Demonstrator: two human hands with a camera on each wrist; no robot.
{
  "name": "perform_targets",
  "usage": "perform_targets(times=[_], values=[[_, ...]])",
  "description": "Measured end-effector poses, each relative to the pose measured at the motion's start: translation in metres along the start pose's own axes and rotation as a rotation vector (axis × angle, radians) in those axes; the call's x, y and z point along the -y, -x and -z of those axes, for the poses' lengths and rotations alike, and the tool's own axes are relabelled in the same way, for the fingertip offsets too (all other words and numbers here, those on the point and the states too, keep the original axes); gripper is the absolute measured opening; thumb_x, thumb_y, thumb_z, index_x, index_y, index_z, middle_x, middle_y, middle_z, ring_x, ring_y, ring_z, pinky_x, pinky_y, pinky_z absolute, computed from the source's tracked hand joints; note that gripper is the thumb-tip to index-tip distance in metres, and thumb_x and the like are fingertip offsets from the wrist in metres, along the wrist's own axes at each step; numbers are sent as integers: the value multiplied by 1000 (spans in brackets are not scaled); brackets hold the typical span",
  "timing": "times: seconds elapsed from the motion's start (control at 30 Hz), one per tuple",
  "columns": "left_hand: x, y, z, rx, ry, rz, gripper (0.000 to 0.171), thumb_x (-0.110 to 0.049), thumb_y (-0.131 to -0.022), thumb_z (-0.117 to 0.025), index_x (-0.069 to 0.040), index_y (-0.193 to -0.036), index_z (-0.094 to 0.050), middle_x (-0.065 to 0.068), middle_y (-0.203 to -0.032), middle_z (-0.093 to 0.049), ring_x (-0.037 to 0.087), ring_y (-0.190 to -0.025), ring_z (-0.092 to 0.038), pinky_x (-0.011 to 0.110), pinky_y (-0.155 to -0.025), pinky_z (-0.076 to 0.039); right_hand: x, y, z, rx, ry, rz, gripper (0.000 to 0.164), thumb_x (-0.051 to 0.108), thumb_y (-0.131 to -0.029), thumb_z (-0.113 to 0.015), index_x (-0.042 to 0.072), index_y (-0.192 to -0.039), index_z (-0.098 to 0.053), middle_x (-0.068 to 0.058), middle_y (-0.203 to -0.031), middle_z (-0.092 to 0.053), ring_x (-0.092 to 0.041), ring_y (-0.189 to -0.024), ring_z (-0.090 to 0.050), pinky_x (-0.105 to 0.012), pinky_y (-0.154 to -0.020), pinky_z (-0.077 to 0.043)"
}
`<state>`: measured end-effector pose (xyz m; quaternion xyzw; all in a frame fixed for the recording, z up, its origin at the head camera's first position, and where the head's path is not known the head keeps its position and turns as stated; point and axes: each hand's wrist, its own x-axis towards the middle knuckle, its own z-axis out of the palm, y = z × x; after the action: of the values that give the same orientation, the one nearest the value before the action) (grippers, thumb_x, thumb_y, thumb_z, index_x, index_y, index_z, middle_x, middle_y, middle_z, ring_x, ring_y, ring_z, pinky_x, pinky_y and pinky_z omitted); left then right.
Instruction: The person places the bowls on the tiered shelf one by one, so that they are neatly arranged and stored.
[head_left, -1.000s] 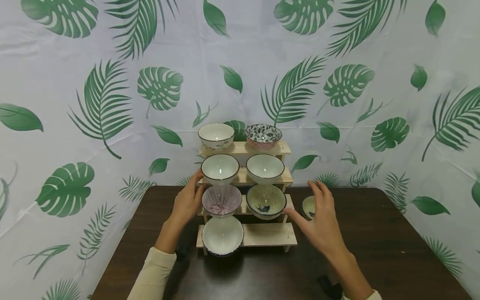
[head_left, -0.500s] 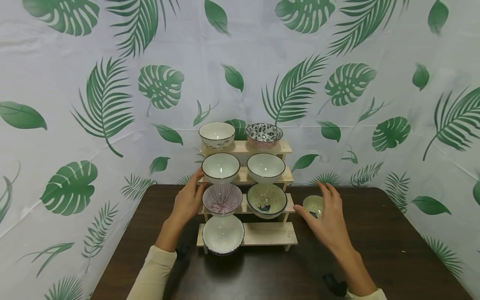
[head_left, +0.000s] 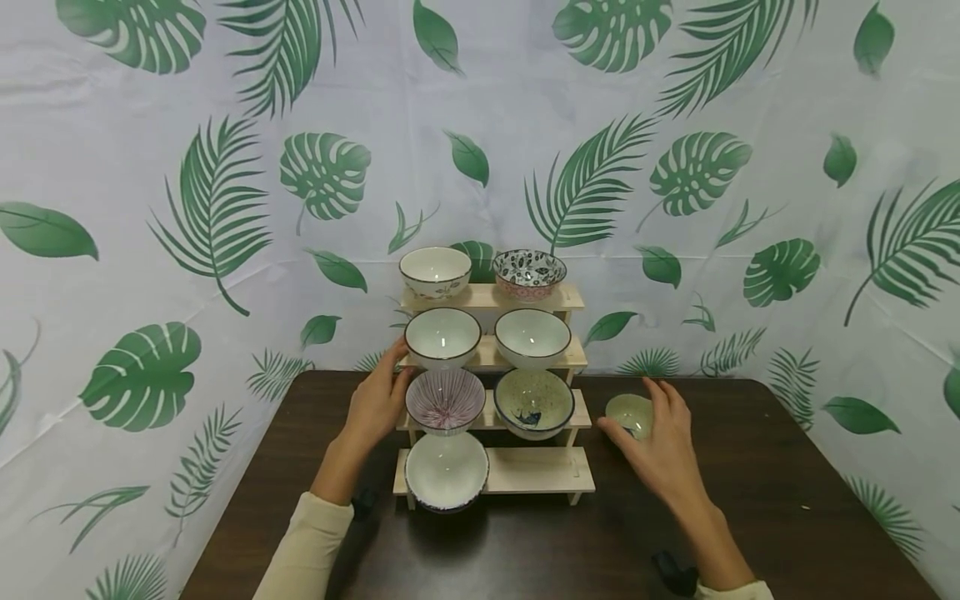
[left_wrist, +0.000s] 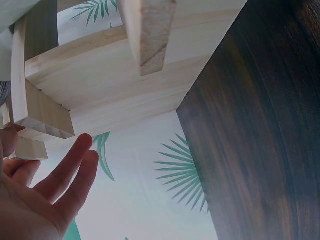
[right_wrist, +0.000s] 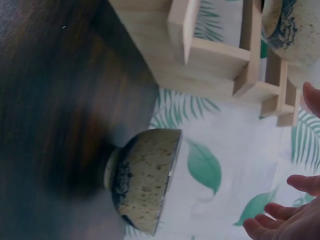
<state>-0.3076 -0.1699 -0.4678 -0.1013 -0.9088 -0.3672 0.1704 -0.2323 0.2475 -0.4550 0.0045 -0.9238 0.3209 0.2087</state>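
Note:
A speckled greenish bowl (head_left: 628, 414) with a dark blue pattern stands on the table to the right of the tiered wooden stand (head_left: 525, 471). My right hand (head_left: 663, 442) hovers beside and over that bowl, thumb spread from the fingers; the right wrist view shows the bowl (right_wrist: 147, 180) apart from the fingertips. At the stand's left side is my left hand (head_left: 375, 404), its fingertips by the ends of the middle shelves. From below, the left wrist view shows this hand (left_wrist: 50, 200) with two fingers extended and others right at a shelf end.
Bowls fill the stand: a floral white bowl (head_left: 435, 273) and a pink-sided one (head_left: 529, 275) on top, two white bowls (head_left: 442, 337) below, then a purple-striped bowl (head_left: 446, 402) beside a speckled bird bowl (head_left: 534, 403). A white bowl (head_left: 446, 472) sits lowest left. The dark table (head_left: 780, 475) extends rightward.
My right hand has moved right, from beside the speckled bird bowl on the stand to the bowl on the table. My left hand stays at the stand's left side.

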Motion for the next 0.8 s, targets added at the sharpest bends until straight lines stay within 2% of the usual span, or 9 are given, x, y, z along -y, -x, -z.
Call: perform_targets(times=[0.27, 0.57, 0.8], values=[[-1, 0, 0, 2, 6, -4, 50, -32, -111, -49, -20, -158, -38, 3, -167, -39, 36, -120, -70, 67, -97, -51, -14, 0, -6, 32, 31, -47, 100, 53, -88, -78, 2, -159, -31, -32, -162, -25, -54, -149, -22, -78, -106, -33], [1, 2, -1, -8, -1, 0, 51, -31, -110, -49, -17, -159, -39, 5, -166, -41, 36, -119, -71, 67, -99, -50, -33, 0, -15, 11, 43, -24, 97, 50, -87, -80, 0, -157, -35, -35, -157, -30, -55, -147, -22, -76, -106, -32], [1, 0, 0, -5, 8, -4, 52, -33, -111, -49, -20, -160, -37, 3, -165, -42, 35, -118, -71, 66, -97, -51, -46, -1, -19, 39, 56, -57, 98, 51, -88, -79, -3, -156, -34, -38, -157, -27, -58, -147, -19, -78, -107, -27]])
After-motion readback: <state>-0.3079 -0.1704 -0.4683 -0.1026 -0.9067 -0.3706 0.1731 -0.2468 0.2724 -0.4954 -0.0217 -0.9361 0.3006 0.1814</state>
